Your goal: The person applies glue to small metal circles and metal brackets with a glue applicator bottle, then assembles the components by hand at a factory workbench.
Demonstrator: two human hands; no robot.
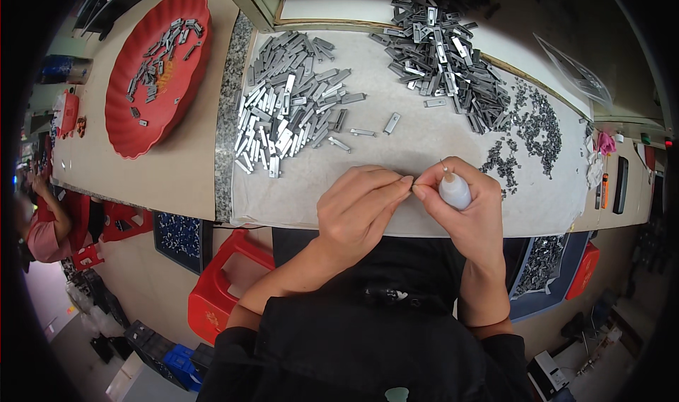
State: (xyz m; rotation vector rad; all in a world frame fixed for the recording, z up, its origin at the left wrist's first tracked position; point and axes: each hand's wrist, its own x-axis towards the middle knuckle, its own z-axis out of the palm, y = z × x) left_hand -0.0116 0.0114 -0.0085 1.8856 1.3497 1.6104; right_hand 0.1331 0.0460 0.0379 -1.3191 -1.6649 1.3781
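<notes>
My left hand (361, 207) is closed in a pinch above the near edge of the white-covered table. What its fingertips hold is too small to make out. Against those fingertips rest the thumb and finger of my right hand (470, 211), which also grips a small white squeeze bottle (455, 191) with a thin needle tip. Beyond my hands lie a few loose flat grey metal pieces (392, 123), each with a small hole. A silvery heap of such pieces (290, 105) spreads at the left, and a darker heap (445, 55) rises at the far middle.
Tiny dark parts (539, 129) are scattered at the right. A red scalloped tray (120, 129) with metal pieces stands at the left. An orange cutter (605, 191) lies far right. Below are a red stool (212, 289) and bins of parts. Another person (53, 225) is at far left.
</notes>
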